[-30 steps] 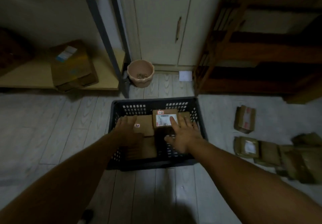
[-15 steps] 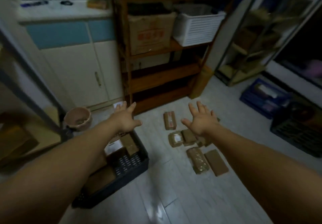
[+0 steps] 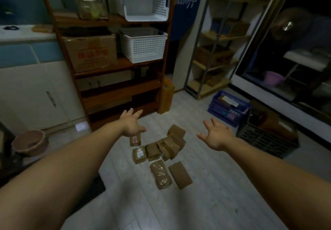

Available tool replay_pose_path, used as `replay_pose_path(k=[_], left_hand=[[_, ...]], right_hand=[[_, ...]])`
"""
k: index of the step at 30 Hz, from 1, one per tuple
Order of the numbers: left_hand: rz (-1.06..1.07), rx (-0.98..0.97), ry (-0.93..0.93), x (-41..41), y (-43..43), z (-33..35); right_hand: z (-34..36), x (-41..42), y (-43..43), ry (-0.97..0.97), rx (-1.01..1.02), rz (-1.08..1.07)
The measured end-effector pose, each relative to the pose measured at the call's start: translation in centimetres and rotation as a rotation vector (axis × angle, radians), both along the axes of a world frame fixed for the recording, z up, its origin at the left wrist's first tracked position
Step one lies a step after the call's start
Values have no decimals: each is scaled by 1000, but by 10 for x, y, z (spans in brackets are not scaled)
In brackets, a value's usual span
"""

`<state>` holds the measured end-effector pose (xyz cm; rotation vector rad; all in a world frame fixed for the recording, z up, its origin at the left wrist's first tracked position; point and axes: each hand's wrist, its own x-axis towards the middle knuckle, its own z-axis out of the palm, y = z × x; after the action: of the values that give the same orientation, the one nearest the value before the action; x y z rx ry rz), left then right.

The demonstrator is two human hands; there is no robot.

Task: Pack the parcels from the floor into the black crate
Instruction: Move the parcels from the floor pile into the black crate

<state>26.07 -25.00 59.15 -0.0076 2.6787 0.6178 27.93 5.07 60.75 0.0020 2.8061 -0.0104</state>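
Note:
Several brown parcels (image 3: 161, 151) lie in a loose cluster on the pale floor in the middle of the view. One bears a white label (image 3: 138, 155), two longer ones (image 3: 180, 174) lie nearest me. My left hand (image 3: 132, 125) hovers open just above the far left parcel (image 3: 135, 140). To the right of the pile, my right hand (image 3: 216, 136) is open with fingers spread, holding nothing. The black crate (image 3: 93, 190) I packed shows only as a dark corner under my left forearm.
A wooden shelf unit (image 3: 114, 79) with a cardboard box and white baskets (image 3: 143, 45) stands behind the parcels. A blue crate (image 3: 227, 108) and another dark crate (image 3: 266, 136) sit at the right. A pink basin (image 3: 30, 143) is at the left.
My view has swung right from the black crate to the parcels on the floor. Both hands left the crate and now reach out open over the pile.

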Motion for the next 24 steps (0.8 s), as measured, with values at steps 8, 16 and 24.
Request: replay_pose_path(k=[8,16,24], left_hand=[[-5,-22,-110,-41,80,-36],[-9,1,-224,-131,119,-118],[120,254,-332,-150,166,-187]], right_hand=[[-31,-61,73,-73,-2,28],[-96,-137,116,-222,-24,24],[-187,-198,150,-284,-185,-18]])
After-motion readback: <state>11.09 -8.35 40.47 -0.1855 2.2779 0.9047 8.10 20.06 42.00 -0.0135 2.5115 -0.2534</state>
